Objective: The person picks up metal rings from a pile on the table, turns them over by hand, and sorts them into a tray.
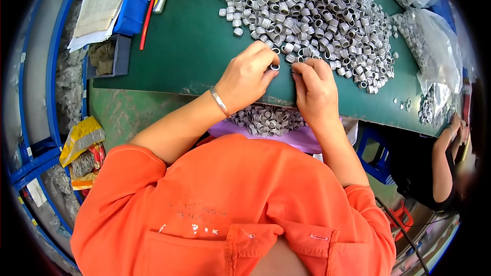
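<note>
A large heap of small grey metal rings [307,15] covers the back middle of the green table [169,66]. My left hand [247,77], with a silver bracelet at the wrist, pinches one metal ring [274,67] between thumb and fingers just above the table. Opposite it, my right hand [316,89] is closed in a pinch at the near edge of the heap. A small thin bit shows at its fingertips, too little to make out. Below the table edge, more rings [267,120] lie in a purple container [291,139] close to my body.
Clear plastic bags of parts [434,46] stand at the right of the table. Papers [102,2], a blue tray [135,5] and a red pen [148,23] lie at the left. A co-worker in black [419,168] sits at the right. Blue shelving [51,71] lines the left.
</note>
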`<state>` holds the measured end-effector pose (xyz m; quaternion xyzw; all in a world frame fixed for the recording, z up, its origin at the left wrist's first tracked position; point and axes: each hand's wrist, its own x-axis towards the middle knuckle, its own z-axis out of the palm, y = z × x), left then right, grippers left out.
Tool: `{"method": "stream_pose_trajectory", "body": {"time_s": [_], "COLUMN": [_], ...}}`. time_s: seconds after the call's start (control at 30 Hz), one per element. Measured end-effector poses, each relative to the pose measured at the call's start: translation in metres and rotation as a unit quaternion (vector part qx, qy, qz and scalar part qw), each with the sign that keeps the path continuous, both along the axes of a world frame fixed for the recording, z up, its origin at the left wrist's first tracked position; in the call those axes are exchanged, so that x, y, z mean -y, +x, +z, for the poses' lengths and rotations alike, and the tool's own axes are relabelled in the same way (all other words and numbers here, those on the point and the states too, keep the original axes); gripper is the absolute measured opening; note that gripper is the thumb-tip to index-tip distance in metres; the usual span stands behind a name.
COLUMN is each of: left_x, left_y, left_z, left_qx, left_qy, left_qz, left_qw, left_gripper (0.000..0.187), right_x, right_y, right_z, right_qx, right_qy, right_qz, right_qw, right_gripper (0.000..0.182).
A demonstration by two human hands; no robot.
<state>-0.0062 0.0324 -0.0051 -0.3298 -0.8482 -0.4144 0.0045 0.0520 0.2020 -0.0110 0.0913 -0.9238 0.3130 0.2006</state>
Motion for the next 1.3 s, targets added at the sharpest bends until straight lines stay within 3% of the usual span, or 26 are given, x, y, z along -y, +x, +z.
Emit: {"method": "stream_pose_trajectory", "body": {"time_s": [0.1, 0.13, 0.2, 0.23, 0.27, 0.33, 0.5, 0.6, 0.67, 0.73, 0.8, 0.83, 0.87, 0.9, 0.93, 1.0, 1.13, 1.3], "left_x": [0.004, 0.005, 0.008, 0.011, 0.012, 0.014, 0.014, 0.010, 0.009, 0.007, 0.009, 0.011, 0.012, 0.013, 0.014, 0.014, 0.015, 0.015], "left_y": [0.004, 0.006, 0.009, 0.010, 0.010, 0.012, 0.013, 0.011, 0.013, 0.014, 0.013, 0.013, 0.013, 0.013, 0.013, 0.013, 0.013, 0.015], "left_z": [0.005, 0.007, 0.008, 0.006, 0.004, 0.001, 0.002, 0.005, 0.005, 0.005, 0.002, 0.001, 0.001, 0.002, 0.002, 0.007, 0.004, 0.007], "left_qx": [0.260, 0.260, 0.524, 0.566, 0.566, 0.618, 0.621, 0.621, 0.615, 0.592, 0.608, 0.621, 0.622, 0.636, 0.650, 0.657, 0.671, 0.666], "left_qy": [0.103, 0.101, 0.286, 0.314, 0.313, 0.352, 0.356, 0.353, 0.344, 0.323, 0.363, 0.403, 0.403, 0.409, 0.414, 0.415, 0.446, 0.435], "left_qz": [0.008, 0.007, 0.010, 0.003, 0.003, -0.005, 0.018, 0.018, 0.023, 0.021, 0.005, -0.008, -0.008, -0.016, -0.024, -0.025, -0.064, -0.057], "left_qw": [0.960, 0.960, 0.802, 0.763, 0.763, 0.703, 0.698, 0.699, 0.710, 0.738, 0.706, 0.672, 0.672, 0.654, 0.637, 0.629, 0.589, 0.603], "left_gripper": [0.020, 0.020, 0.017, 0.016, 0.016, 0.017, 0.017, 0.016, 0.016, 0.017, 0.017, 0.017, 0.017, 0.017, 0.018, 0.018, 0.020, 0.020], "right_x": [-0.002, -0.002, 0.000, 0.004, 0.003, 0.002, 0.010, 0.007, 0.011, 0.012, 0.010, 0.009, 0.009, 0.004, 0.001, -0.005, -0.007, -0.004], "right_y": [0.005, 0.005, 0.006, 0.007, 0.006, 0.007, 0.008, 0.008, 0.009, 0.011, 0.015, 0.016, 0.017, 0.018, 0.018, 0.020, 0.021, 0.022], "right_z": [0.002, 0.002, 0.003, 0.010, 0.009, 0.007, 0.004, -0.006, 0.002, 0.008, 0.009, 0.008, 0.007, 0.007, 0.005, 0.002, 0.001, 0.001], "right_qx": [0.005, 0.004, 0.024, 0.052, 0.053, 0.073, 0.036, 0.029, 0.038, 0.065, 0.105, 0.163, 0.215, 0.264, 0.265, 0.283, 0.287, 0.263], "right_qy": [-0.006, -0.007, -0.114, -0.189, -0.189, -0.228, -0.079, -0.082, -0.105, -0.199, -0.247, -0.405, -0.550, -0.601, -0.602, -0.708, -0.755, -0.773], "right_qz": [0.000, -0.002, -0.008, -0.020, -0.020, -0.028, 0.041, 0.042, 0.032, 0.025, 0.020, 0.014, 0.008, 0.017, 0.017, 0.057, 0.090, 0.113], "right_qw": [1.000, 1.000, 0.993, 0.980, 0.980, 0.970, 0.995, 0.995, 0.993, 0.977, 0.963, 0.900, 0.807, 0.754, 0.753, 0.644, 0.583, 0.566], "right_gripper": [0.019, 0.019, 0.016, 0.013, 0.013, 0.011, 0.022, 0.021, 0.020, 0.020, 0.016, 0.015, 0.014, 0.015, 0.015, 0.018, 0.019, 0.018]}}
